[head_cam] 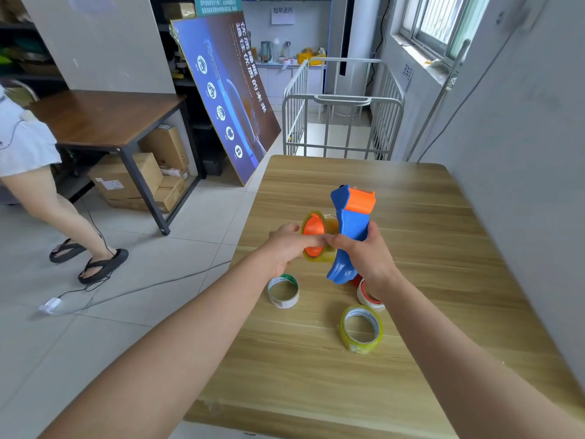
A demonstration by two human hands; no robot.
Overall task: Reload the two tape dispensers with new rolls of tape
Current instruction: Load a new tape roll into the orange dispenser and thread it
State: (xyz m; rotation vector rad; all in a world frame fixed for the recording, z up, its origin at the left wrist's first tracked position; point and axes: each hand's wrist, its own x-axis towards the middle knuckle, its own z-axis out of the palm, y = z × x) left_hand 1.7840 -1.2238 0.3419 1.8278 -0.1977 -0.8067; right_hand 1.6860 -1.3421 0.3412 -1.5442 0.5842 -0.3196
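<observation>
Blue and orange tape dispenser (351,217) up in the air over the wooden bench (427,236), standing tall. Right grip (367,258) curled tight round its blue body. Left grip (285,248) curled on the yellowish tape roll (329,225), which sits on the orange wheel (313,231) at the dispenser's left side. Down on the bench, below both grips: a white ring with a green edge (282,291), a red and white roll (368,299) partly hidden behind the right wrist, and a clear yellow roll (361,327) nearest the front.
</observation>
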